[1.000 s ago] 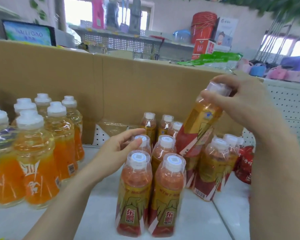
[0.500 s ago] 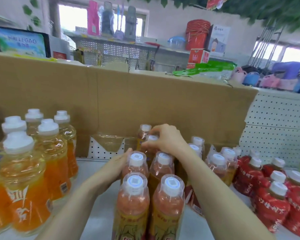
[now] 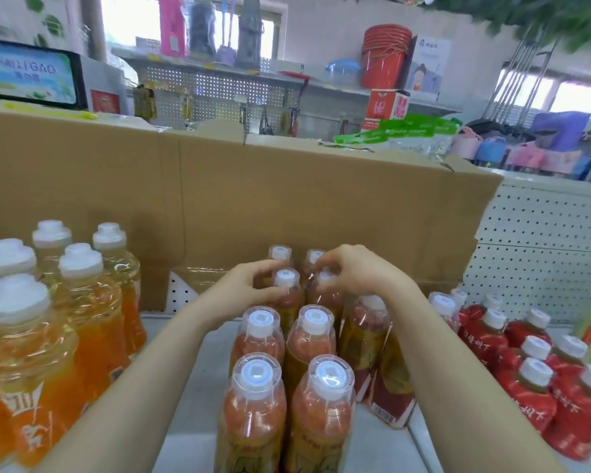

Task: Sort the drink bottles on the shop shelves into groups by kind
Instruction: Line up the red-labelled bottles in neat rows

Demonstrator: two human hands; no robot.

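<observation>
Several gold-and-red labelled bottles [image 3: 313, 339] with white caps stand in two columns in the middle of the white shelf [image 3: 191, 435]. My left hand [image 3: 244, 290] curls round the neck of one bottle [image 3: 285, 285] in the third row back. Right beside it, my right hand [image 3: 355, 273] grips the cap of the neighbouring bottle [image 3: 323, 285]. Two more bottles of this kind stand behind them, against the cardboard. Large orange-juice bottles [image 3: 82, 302] are grouped at the left. Red-wrapped bottles [image 3: 533, 377] cluster at the right.
A tall cardboard sheet [image 3: 287, 196] backs the shelf, with white pegboard [image 3: 543, 250] to its right. More gold-and-red bottles [image 3: 369, 339] stand under my right forearm. Beyond the cardboard are other shop shelves with red buckets [image 3: 384, 56] and household goods.
My right hand has brought the lifted gold-and-red bottle down into the back of the middle group. My left hand has moved forward from the front bottles to a neck in the third row.
</observation>
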